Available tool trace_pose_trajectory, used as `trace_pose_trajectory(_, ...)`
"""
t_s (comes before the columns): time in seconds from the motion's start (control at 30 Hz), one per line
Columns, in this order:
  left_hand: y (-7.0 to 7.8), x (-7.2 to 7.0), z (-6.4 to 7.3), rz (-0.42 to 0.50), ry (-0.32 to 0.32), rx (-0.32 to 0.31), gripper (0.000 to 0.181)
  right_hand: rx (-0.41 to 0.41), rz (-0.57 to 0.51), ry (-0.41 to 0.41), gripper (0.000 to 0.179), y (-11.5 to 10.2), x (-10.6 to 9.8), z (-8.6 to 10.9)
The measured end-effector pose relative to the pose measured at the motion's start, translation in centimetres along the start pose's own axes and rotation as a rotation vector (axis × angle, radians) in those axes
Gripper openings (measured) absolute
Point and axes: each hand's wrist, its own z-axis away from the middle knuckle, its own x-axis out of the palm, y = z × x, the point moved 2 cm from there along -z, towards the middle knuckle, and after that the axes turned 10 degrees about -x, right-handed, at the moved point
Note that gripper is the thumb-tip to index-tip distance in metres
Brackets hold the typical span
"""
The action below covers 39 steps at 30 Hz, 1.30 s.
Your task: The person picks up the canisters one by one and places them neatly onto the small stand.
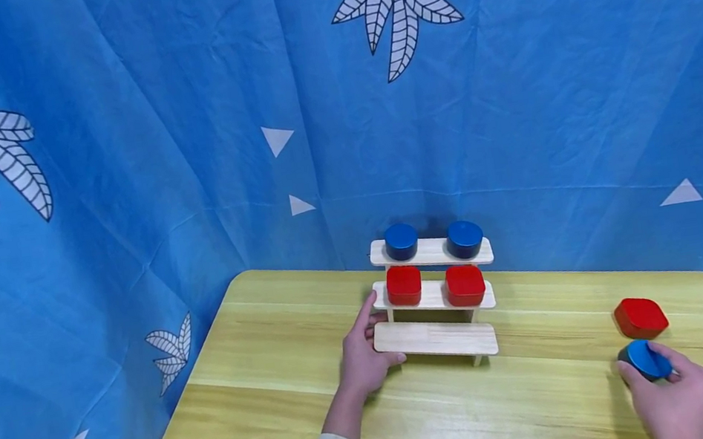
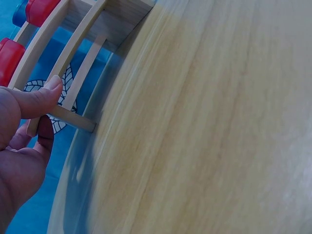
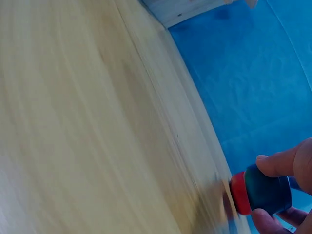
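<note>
**Both hands at work on the wooden surface**

Nearest the camera, the left hand (image 1: 362,357) grips the left end of a three-step wooden rack (image 1: 433,298), thumb on a slat. The rack's long axis runs left to right; two red blocks (image 1: 404,285) and two blue cylinders (image 1: 401,240) sit on its upper steps. Well to the right, the right hand (image 1: 677,402) pinches a blue cylinder (image 1: 644,358) on the surface (image 1: 270,411), tilted, just nearer than a loose red block (image 1: 639,317).
</note>
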Motion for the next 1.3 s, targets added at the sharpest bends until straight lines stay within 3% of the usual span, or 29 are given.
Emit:
trace_pose_trajectory(0.2, 0.1, 0.0, 0.1, -0.006, 0.006, -0.006, 0.126, -0.009, -0.038, -0.007, 0.07, -0.6, 0.4, 0.5)
trace_pose_trajectory(0.9, 0.2, 0.1, 0.1, 0.004, 0.005, 0.002, 0.125, -0.213, -0.109, 0.039, 0.059, -2.9, 1.9, 2.1)
trace_pose_trajectory(1.3, 0.0, 0.1, -0.1, 0.031, -0.006, 0.009, 0.126, -0.294, -0.155, 0.037, 0.055, -5.5, 2.9, 2.9)
